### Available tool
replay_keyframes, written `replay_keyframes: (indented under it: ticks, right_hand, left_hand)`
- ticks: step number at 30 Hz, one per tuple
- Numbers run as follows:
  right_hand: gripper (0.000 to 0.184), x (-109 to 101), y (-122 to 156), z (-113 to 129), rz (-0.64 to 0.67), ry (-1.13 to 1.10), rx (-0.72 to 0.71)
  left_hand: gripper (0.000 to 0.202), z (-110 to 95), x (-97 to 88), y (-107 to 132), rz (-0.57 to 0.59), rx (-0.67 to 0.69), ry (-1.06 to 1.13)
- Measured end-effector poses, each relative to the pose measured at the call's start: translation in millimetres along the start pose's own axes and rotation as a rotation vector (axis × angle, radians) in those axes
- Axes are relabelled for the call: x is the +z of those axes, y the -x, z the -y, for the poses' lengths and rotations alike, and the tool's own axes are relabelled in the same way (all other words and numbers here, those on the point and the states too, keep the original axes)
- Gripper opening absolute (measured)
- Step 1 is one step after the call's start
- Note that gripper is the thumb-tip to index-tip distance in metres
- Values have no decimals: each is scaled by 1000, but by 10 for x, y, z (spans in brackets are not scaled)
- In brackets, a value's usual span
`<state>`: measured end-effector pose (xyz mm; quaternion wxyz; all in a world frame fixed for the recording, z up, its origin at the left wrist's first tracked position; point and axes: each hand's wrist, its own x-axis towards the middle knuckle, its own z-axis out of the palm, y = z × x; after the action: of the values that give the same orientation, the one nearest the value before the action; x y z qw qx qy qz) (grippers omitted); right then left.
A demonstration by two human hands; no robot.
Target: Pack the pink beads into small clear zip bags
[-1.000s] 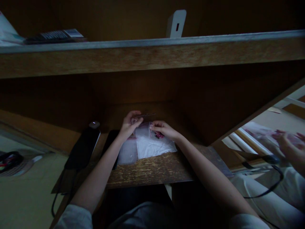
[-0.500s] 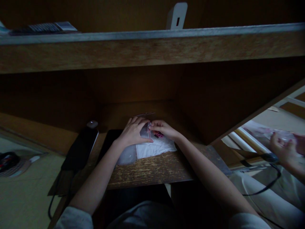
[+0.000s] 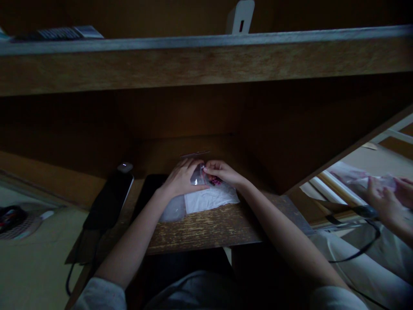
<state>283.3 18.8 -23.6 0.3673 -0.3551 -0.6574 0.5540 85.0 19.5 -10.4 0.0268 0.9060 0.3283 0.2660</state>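
Both of my hands work on a small clear plastic bag (image 3: 197,176) with pink bits inside, over a white sheet (image 3: 209,199) on a dark wooden desk (image 3: 206,228). My left hand (image 3: 182,178) pinches the bag's left edge with its fingers closed. On the bag's right side, my right hand (image 3: 222,172) pinches its top edge beside the pink bits (image 3: 215,182). A thin flat item (image 3: 196,153) lies just behind the hands; the dim light hides what it is.
A black device (image 3: 111,198) with a small light lies left of my hands, a dark flat thing (image 3: 148,189) beside it. A wooden shelf (image 3: 206,60) hangs overhead with a white box (image 3: 240,17). At the right, another person's hands (image 3: 385,196) handle clear plastic.
My left hand came down from the thin item behind the bag and now grips the bag's left edge. The view tilted slightly. The other person's hands shifted.
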Motion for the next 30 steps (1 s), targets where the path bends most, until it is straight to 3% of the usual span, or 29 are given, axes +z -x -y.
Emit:
replay_keyframes:
  ticks: [8,15,20,23,30]
  right_hand:
    - [30,-36,-30,-19,-43,99,-50]
    - [26,-237,50,35,-210,373,-114]
    - [15,-502,122,-29,-143,691,-39]
    - [18,-569,123,-71,-140,753,-22]
    - [17,-624,115,-105,-122,870,8]
  left_hand:
    - [68,7,-1,7,14,-21,-24]
    - [64,3,13,22,34,-35,-18]
    - [63,-18,1,10,45,-39,-61]
    - [64,-24,-4,15,49,-60,-60]
    - [67,1,28,36,187,-174,57]
